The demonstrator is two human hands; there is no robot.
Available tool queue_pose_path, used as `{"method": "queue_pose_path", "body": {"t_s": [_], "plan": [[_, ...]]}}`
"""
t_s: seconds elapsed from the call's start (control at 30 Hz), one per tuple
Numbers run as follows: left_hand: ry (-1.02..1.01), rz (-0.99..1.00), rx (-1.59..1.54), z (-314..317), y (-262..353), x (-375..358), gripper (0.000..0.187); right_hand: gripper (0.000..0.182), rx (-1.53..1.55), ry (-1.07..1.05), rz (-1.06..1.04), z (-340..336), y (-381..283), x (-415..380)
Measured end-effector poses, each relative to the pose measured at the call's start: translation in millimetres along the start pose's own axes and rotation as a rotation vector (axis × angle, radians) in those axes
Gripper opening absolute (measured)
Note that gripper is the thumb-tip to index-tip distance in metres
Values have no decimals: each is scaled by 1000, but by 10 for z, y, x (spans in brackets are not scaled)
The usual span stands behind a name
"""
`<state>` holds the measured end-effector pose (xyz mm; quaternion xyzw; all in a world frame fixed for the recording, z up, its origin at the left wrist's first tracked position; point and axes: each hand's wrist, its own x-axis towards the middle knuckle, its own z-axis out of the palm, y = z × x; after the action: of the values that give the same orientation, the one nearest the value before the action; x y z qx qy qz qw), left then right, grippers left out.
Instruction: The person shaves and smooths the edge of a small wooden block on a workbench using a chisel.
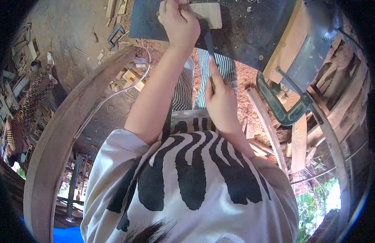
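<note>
At the top of the head view, a pale wooden block (209, 15) lies on the dark work surface (236, 38). My left hand (179, 25) is curled round the block's left end, the fingertips partly cut off by the frame's top edge. My right hand (222, 95), lower and nearer my body, is closed round the handle of a narrow, flat, dark metal tool (209, 43) shaped like a file. My index finger stretches along that tool, and its far end reaches up to the block's near side. The handle is mostly hidden in my palm.
A green C-clamp (290, 115) grips a board (288, 44) at the right. Another clamp (116, 36) lies on the ground at left, near a white cable (145, 69). A curved wooden beam (74, 105) arches along the left. Another person (27, 105) is at far left.
</note>
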<state>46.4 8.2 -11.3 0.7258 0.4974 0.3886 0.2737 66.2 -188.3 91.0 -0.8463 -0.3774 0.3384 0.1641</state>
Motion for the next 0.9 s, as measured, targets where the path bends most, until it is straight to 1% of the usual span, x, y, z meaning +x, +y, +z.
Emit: {"method": "queue_pose_path", "body": {"t_s": [0.07, 0.1, 0.17, 0.2, 0.27, 0.37, 0.4, 0.47, 0.53, 0.6, 0.7, 0.77, 0.8, 0.87, 0.9], "plan": [[-21, -62, -88, 2, 5, 1, 15, 60, -9, 20, 4, 30, -78, 313], [-23, -62, -86, 8, 2, -15, 15, 60, -7, 20, 5, 39, -84, 348], [32, 15, -54, 27, -9, 5, 15, 61, -13, 39, -2, 50, -110, 403], [29, 20, -54, 32, -46, 2, 15, 61, -9, 43, 0, 53, -76, 314], [7, 16, 65, 43, -126, -30, 19, 60, 20, -11, -3, 36, 37, -11], [34, -15, -14, 74, -135, -27, 18, 59, 12, -42, 37, -17, 11, -118], [31, -17, -18, 60, -131, -22, 18, 60, -2, -29, 19, -28, -27, -25], [19, 70, 12, 33, -120, 0, 19, 60, -7, 7, 12, -26, -116, 289], [19, 38, -10, 46, -118, -23, 18, 60, -19, 98, -32, 53, -114, 446], [22, 14, -34, 55, -115, -1, 18, 61, 0, 73, -27, 40, -58, 311], [-3, -45, -29, 45, -109, -31, 17, 62, -1, 15, 8, 4, 8, -94], [1, 21, -10, 45, -132, -19, 18, 62, -21, -10, 31, 2, 61, -166], [-4, 22, -15, 35, -144, -17, 18, 62, 4, -1, 26, -5, 20, -94], [-30, 101, 32, 22, -163, -8, 18, 63, 35, 26, 17, -18, -71, 128], [-33, 106, 33, 38, -151, -8, 18, 63, 40, 29, 19, 7, -61, 199]]}}
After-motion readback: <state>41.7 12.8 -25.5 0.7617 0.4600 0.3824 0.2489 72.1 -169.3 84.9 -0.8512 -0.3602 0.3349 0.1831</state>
